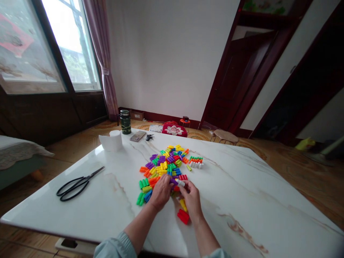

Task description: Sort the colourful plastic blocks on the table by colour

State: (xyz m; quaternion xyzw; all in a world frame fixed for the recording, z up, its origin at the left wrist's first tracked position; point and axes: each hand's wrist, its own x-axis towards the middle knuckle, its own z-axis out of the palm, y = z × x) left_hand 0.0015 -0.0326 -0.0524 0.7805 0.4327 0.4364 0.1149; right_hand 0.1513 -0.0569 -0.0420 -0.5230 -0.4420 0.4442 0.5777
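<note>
Over the near half of the white, brown-veined table, between its side edges, the left hand pinches a short purple plastic piece and the right hand a short white plastic piece, ends meeting; whether they are joined I cannot tell. A multicoloured heap of plastic pieces spreads from there toward the far edge.

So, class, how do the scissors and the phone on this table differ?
The scissors have black looped handles and tapering blades; the phone is a flat rectangle. The scissors are larger in view and lie closer, while the phone lies farther back. Both rest on the white table.
</note>
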